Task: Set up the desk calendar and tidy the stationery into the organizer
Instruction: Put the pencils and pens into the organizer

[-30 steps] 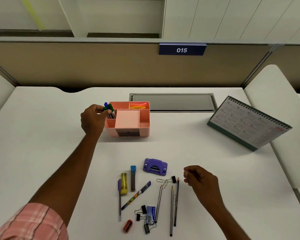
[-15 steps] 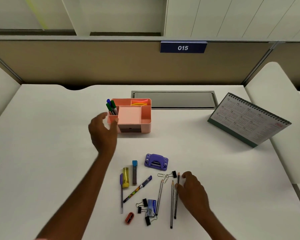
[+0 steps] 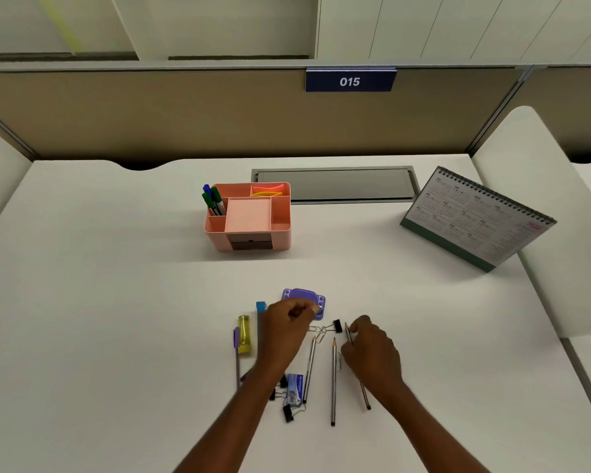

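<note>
**Head view.** The pink organizer [image 3: 215,237] stands on the white desk [image 3: 116,302], and everything below is placed from it. Green and blue markers [image 3: 214,201] stand upright in its rear left compartment. Something yellow and orange [image 3: 267,192] lies in its rear middle compartment. The desk calendar [image 3: 471,216] stands propped open well to the right of the organizer, at about the same depth, with its printed face turned towards you.

The loose stationery lies on your side of the organizer, well apart from it. The purple punch [image 3: 302,297] is the piece closest to the organizer. Your left hand [image 3: 284,332] is just on your side of it, fingers curled, with the fingertips [image 3: 316,307] at the punch's near right corner. You cannot tell from here whether they pinch the punch or only touch it.

Your right hand [image 3: 372,360] is nearer you than the organizer and off to its right. Its thumb and curled fingers pinch the dark pencil [image 3: 365,397], whose tip points up towards the organizer and whose shaft slants back under your palm.

Between your two hands lie a black binder clip [image 3: 337,325], some paper clips [image 3: 319,332], a striped pencil [image 3: 308,373] and a grey pencil [image 3: 333,384], both pointing towards the organizer. A blue tube [image 3: 260,307], a yellow case [image 3: 243,334] and a purple pen [image 3: 236,356] lie straight out from the organizer's front, left of your left hand. A small blue box [image 3: 294,387] and more black clips [image 3: 287,412] lie farthest from the organizer, beside your left wrist.
</note>
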{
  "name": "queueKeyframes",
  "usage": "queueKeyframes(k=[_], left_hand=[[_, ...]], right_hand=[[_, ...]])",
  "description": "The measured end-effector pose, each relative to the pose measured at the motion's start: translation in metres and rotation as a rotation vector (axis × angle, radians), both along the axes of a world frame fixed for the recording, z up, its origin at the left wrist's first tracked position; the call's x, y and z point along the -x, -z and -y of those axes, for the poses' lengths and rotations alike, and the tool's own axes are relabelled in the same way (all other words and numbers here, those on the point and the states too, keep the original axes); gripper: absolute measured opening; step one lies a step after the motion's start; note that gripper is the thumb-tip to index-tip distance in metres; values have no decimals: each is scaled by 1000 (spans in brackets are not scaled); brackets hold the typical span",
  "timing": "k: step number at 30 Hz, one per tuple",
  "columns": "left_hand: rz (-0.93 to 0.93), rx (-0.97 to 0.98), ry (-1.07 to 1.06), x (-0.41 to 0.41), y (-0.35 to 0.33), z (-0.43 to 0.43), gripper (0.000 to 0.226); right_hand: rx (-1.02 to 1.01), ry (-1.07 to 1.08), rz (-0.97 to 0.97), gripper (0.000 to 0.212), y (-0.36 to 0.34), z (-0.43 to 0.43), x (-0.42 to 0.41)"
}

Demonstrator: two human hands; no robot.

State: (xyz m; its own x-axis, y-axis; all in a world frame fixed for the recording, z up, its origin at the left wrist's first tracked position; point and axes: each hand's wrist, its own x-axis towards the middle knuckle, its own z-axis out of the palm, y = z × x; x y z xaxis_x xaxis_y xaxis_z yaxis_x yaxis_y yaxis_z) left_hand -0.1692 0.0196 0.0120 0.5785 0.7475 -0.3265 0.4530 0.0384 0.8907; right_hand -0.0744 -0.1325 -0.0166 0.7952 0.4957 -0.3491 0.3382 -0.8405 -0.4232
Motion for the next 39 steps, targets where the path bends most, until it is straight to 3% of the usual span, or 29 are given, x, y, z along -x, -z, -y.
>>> queueKeyframes(k=[4,8,12,17,22,27,39], left_hand=[[-15,144,98,5,5,13,16],[86,297,4,8,-4,18,16],[117,267,-78,17,-15,11,17],[242,171,-254,28,-46,-26,11],[350,-103,-387,40,-82,-86,19],[428,-301,-513,46,-101,-151,26],[245,-554,-489,10,-95,-235,26]], right_hand=[[-237,-44,-123,20,-16,-4,3],[-408,-86,-197,23,-31,-12,12],[-490,-115,-195,27,-36,-15,15],[-333,-44,-135,31,-23,-4,13],[-75,-34,-87,31,5,12,26],[2,-46,-39,24,11,9,36],[75,-23,51,9,8,0,40]])
